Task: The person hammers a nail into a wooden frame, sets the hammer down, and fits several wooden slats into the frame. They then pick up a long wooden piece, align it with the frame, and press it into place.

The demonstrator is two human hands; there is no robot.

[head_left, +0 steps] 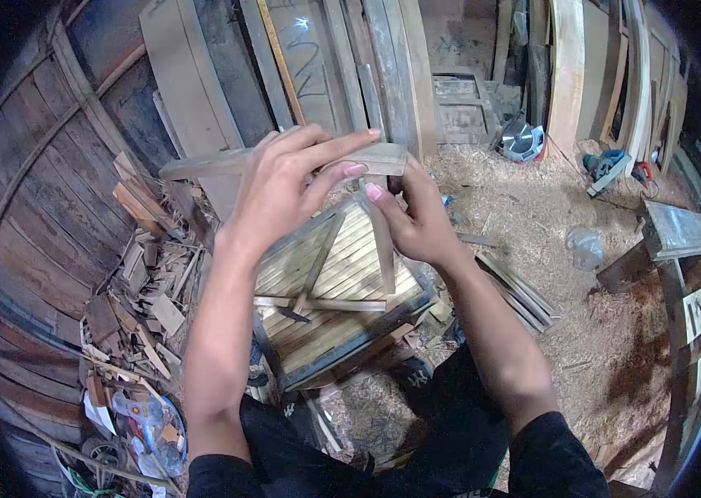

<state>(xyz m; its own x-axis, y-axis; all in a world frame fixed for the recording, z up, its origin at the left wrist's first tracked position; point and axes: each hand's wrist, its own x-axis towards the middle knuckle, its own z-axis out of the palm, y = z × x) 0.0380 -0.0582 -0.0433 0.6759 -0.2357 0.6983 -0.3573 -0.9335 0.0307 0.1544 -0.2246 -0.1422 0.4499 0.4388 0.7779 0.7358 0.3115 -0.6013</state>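
Note:
A long wooden strip (205,166) is raised before me, and my left hand (288,170) wraps over it near its right end. Close beside it, my right hand (421,212) grips a second wooden piece (382,249) that hangs downward, its upper end against the first strip. Both thumbs are near the joint between the two pieces. Below is a slatted wooden work surface (350,332) with a dark frame. Across it lie a light strip (359,305), a slanting strip (321,257) and a thin dark tool (294,315).
Wood scraps (168,315) are heaped at the left. A circular saw (522,139) and another power tool (608,168) rest on the shavings-covered floor at the back right. Several boards (193,75) lean on the wall. A metal-topped stand (682,230) is at right.

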